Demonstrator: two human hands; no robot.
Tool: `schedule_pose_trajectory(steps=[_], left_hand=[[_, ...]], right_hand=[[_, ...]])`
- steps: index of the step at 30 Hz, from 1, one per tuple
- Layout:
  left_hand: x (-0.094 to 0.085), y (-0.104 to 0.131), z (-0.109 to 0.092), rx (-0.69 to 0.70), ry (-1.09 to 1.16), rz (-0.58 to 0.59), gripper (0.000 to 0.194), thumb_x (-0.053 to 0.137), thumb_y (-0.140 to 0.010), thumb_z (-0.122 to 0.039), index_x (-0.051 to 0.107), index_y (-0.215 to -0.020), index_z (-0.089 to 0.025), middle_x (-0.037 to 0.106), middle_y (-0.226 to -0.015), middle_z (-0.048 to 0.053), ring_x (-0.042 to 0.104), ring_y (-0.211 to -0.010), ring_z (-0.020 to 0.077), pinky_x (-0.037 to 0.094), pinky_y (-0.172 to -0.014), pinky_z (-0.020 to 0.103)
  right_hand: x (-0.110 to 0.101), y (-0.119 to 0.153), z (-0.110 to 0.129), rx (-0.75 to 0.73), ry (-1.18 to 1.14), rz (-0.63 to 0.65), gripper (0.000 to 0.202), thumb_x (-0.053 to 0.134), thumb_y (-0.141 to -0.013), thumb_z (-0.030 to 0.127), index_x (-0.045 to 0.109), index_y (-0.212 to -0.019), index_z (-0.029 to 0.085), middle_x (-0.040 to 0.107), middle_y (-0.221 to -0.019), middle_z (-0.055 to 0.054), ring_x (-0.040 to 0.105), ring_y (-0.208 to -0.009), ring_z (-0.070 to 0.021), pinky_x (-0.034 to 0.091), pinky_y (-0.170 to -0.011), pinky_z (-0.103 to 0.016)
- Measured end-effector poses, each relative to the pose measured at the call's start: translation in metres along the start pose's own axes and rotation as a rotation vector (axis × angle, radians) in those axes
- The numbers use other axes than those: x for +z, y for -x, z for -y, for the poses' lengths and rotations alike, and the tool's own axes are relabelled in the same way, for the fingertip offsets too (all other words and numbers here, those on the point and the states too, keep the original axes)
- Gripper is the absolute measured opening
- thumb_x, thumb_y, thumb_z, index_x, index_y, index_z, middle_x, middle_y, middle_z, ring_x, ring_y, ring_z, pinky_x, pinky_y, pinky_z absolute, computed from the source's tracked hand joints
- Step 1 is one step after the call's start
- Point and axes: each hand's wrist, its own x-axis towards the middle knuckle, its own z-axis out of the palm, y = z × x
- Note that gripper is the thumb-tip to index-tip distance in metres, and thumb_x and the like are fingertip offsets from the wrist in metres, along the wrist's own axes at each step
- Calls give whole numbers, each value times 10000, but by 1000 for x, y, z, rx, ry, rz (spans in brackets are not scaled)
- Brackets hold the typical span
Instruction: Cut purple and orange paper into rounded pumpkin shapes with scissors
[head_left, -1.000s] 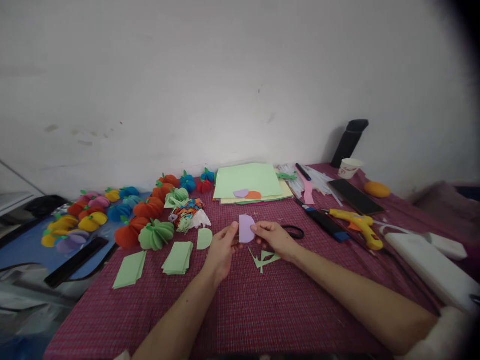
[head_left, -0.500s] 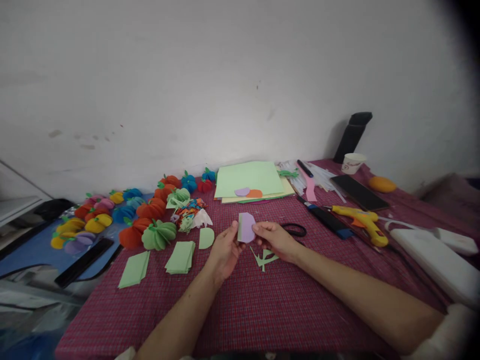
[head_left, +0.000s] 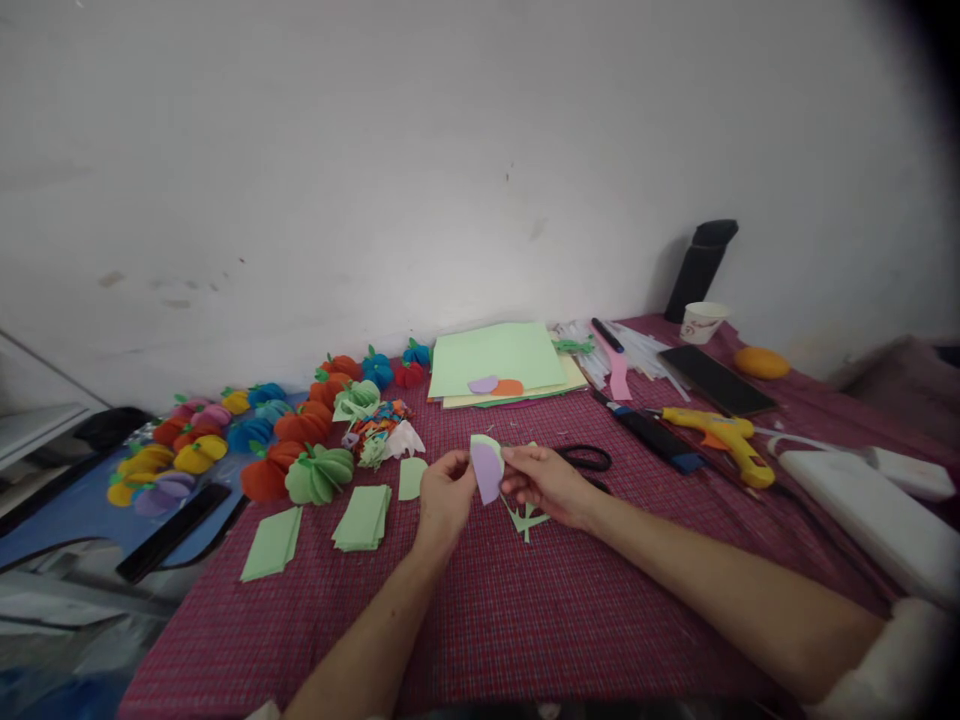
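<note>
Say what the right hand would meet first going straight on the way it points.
The right hand would probably meet the purple and pale green paper just ahead, then the left hand; depth is unclear.

White paper cup (head_left: 703, 323) beside a tall black bottle (head_left: 701, 270), dark phone (head_left: 716, 381) lying flat — orange oval object (head_left: 761, 362) near it.
</note>
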Motion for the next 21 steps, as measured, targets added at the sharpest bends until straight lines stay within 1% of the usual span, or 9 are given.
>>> schedule_pose_trajectory(steps=[2,4,6,9,12,14,19,21], left_hand=[[1,-1,3,2,-23,-29,148,626,-613,-293,604,-647,-150,587,-549,-24,491,-501,95,372,-495,200],[2,-2,6,-2,-15,-52,160,621,-623,-309,594,-666,-157,591,-567,-23,492,-496,92,373,-490,200],[2,-2,7,-11,16,-48,175,617,-634,-328,581,-677,-162,587,-577,-25,489,-492,87,371,-488,198],[-1,-4,5,-25,82,-34,198,630,-626,-338,572,-685,-159,577,-580,-30,484,-493,82,370,-492,196],[-9,-9,0,-12,127,-77,206,650,-613,-330,585,-695,-152,567,-582,-38,471,-502,72,372,-515,192],[-16,-13,-3,3,137,-108,218,646,-619,-335,608,-723,-148,575,-599,-35,474,-521,70,379,-545,192],[-26,-20,-7,-27,128,-188,228,621,-631,-337,631,-743,-140,609,-653,-11,514,-582,82,383,-564,188],[-30,-21,-10,-33,73,-208,216,625,-619,-322,636,-730,-138,614,-651,-6,519,-583,85,391,-569,193]], right_hand=[[3,3,-1,55,-30,26,220,629,-711,345,598,-798,145,608,-659,-9,591,-545,-79,432,-414,-131],[4,5,-3,81,-29,66,212,675,-673,278,589,-817,148,612,-694,-5,601,-584,-79,464,-459,-136],[5,7,-4,97,-9,104,240,710,-630,213,588,-824,144,611,-716,-1,599,-608,-74,485,-504,-143],[5,8,-5,102,17,114,253,718,-613,199,593,-824,139,596,-682,13,568,-550,-53,479,-489,-141],[3,7,-4,93,28,104,226,706,-627,213,602,-811,134,560,-596,34,512,-467,-34,456,-446,-136],[1,5,-3,67,21,79,193,689,-644,237,598,-780,135,541,-547,41,491,-439,-35,440,-426,-139],[-7,-4,-2,-40,4,-121,172,659,-655,279,564,-718,150,522,-523,43,462,-417,-41,392,-379,-136],[-10,-6,-3,-61,8,-150,170,646,-665,290,547,-710,159,513,-524,49,457,-420,-40,383,-377,-132]])
